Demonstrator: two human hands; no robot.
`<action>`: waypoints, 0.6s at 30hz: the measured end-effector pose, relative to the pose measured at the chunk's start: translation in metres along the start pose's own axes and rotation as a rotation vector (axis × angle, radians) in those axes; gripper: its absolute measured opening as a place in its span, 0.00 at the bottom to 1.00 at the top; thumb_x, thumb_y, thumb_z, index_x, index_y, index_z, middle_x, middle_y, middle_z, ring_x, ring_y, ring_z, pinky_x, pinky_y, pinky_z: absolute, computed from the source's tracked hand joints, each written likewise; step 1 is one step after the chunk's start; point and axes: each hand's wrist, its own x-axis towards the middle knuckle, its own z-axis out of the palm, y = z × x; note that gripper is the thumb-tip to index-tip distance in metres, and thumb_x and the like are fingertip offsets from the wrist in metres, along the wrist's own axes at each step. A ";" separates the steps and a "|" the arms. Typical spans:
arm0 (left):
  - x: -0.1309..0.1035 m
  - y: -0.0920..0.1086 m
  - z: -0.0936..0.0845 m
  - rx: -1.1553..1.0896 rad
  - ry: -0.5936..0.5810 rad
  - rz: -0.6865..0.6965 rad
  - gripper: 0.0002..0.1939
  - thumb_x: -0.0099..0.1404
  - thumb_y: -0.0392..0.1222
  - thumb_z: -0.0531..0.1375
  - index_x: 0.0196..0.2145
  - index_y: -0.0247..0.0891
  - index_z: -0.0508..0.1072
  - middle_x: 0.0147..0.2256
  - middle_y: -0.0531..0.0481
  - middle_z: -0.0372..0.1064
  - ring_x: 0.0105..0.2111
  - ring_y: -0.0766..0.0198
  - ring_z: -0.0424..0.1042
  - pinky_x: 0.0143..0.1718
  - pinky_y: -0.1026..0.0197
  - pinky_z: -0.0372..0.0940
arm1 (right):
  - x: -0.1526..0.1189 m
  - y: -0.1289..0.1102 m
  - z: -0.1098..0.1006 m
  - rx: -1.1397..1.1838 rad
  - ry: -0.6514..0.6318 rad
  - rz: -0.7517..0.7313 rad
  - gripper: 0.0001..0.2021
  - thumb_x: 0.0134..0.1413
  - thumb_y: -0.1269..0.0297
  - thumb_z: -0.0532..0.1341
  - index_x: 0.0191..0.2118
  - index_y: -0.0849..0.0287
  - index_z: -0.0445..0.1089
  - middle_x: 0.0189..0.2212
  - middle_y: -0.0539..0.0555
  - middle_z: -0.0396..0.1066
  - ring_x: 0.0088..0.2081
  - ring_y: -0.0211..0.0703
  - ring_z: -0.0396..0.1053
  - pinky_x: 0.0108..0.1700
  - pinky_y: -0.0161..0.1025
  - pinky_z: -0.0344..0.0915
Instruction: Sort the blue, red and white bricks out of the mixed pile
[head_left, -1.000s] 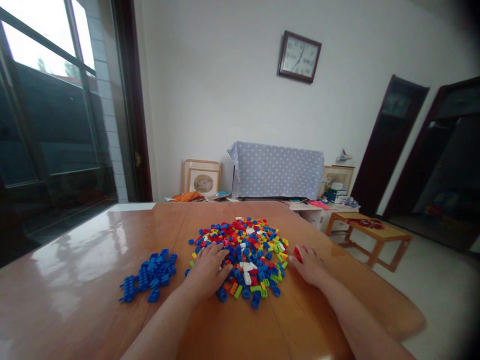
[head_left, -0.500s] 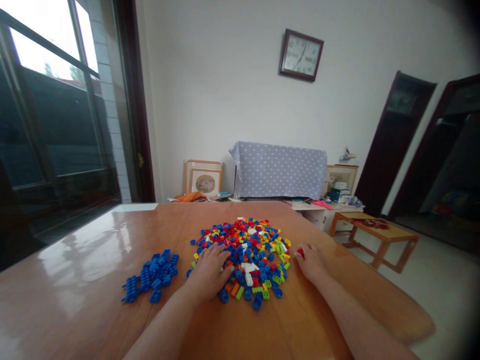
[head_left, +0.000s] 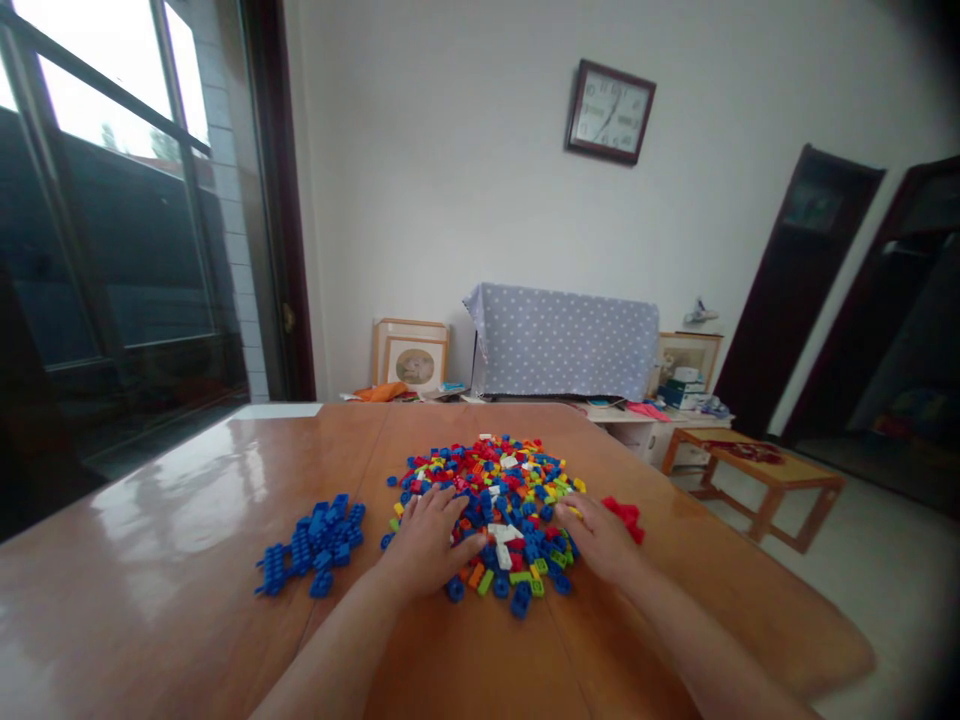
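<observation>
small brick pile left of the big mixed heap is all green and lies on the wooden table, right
Not quite: the head view shows the small brick pile is all blue, not green; it does lie left of the mixed heap, on the table.

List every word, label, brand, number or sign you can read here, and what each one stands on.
"10": upper left of the wall clock's face, faint but readable.
Other clock numerals and dial markings: too blurred to quote with confidence.
Stacked boxes on the cabinet: any print is too small to read.
Toy bricks: no lettering can be made out.
</observation>
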 end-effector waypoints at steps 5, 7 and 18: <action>-0.004 0.005 0.003 -0.017 -0.101 -0.012 0.46 0.61 0.74 0.52 0.68 0.45 0.58 0.70 0.41 0.47 0.70 0.40 0.40 0.67 0.34 0.40 | -0.016 -0.029 0.041 0.014 -0.148 0.051 0.38 0.61 0.36 0.49 0.65 0.60 0.62 0.70 0.62 0.50 0.71 0.60 0.43 0.70 0.55 0.43; -0.005 0.006 0.004 -0.006 -0.128 -0.012 0.48 0.59 0.75 0.54 0.68 0.44 0.57 0.70 0.41 0.45 0.70 0.39 0.39 0.67 0.33 0.39 | -0.014 -0.037 0.053 0.012 -0.169 0.055 0.39 0.61 0.35 0.48 0.67 0.60 0.60 0.71 0.61 0.47 0.72 0.59 0.39 0.71 0.54 0.39; -0.007 0.004 0.003 -0.003 -0.137 -0.012 0.47 0.60 0.71 0.56 0.69 0.43 0.55 0.70 0.42 0.45 0.71 0.41 0.38 0.68 0.34 0.37 | 0.006 -0.044 0.030 0.342 0.252 0.098 0.29 0.65 0.42 0.46 0.53 0.57 0.72 0.52 0.60 0.74 0.56 0.53 0.68 0.59 0.48 0.63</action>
